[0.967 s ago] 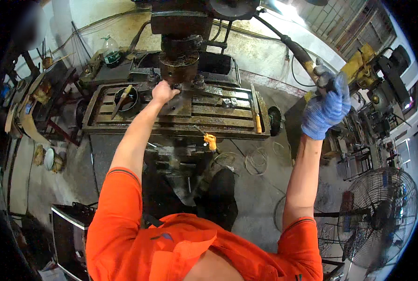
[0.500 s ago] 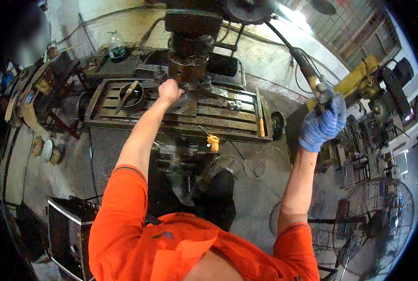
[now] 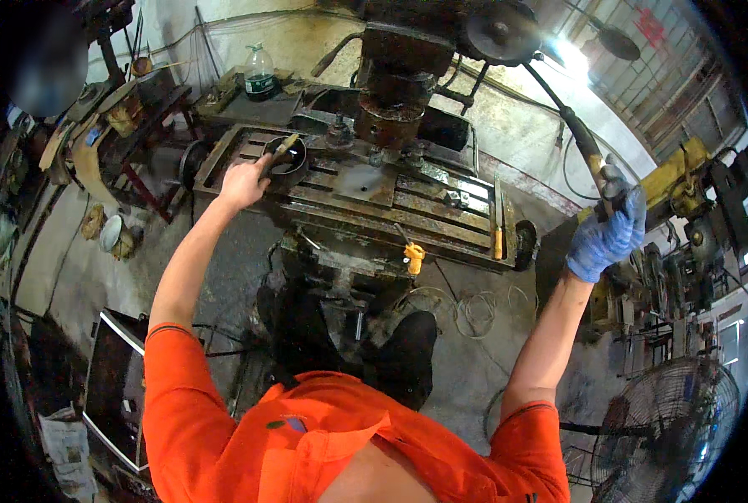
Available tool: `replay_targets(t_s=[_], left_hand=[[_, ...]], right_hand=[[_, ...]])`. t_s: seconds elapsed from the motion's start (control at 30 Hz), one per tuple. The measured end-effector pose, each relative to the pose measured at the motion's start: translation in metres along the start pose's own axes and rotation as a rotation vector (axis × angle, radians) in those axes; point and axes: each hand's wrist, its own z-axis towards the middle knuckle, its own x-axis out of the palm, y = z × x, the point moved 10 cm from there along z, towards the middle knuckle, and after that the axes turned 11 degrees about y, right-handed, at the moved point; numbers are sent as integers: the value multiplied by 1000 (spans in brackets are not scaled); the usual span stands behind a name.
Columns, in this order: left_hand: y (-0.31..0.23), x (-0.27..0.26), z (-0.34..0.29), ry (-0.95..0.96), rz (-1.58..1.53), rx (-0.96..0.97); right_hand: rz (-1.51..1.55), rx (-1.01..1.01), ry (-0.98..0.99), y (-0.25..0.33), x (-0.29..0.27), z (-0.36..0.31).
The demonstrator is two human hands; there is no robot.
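Observation:
My left hand (image 3: 245, 184), bare, is at the near left rim of a round black bowl (image 3: 298, 170), its fingers closed round the dark end of a brush-like tool (image 3: 287, 145). The tool's tan end lies across the bowl, and my fingers partly hide its handle. The bowl stands on the left part of the slotted, oily machine table (image 3: 323, 201). Up on the right, my right hand (image 3: 608, 235), in a blue knitted glove, is wrapped round the end of a long dark lever (image 3: 587, 147). That lever runs up to the head of the milling machine (image 3: 395, 71).
A yellow-handled tool (image 3: 413, 258) hangs at the table's front edge. Another long yellow-handled tool (image 3: 498, 239) lies at the table's right end. A large plastic bottle (image 3: 260, 75) stands behind on the left. A fan (image 3: 667, 419) is at the lower right.
My left hand has moved left, from beside the machine's spindle to the tool on the bowl, and closed on it. The view has shifted; my right hand still holds the lever.

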Motion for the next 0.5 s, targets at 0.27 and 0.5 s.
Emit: replay_targets(t_s=[0.27,0.5], left_hand=[[20,2,4,-252,-796,-138],[-82,16,52,-288,-814,-54]], right_hand=[[-9,-21,-2,3,-1,0],[-28,63,11,-10,-3,-10]])
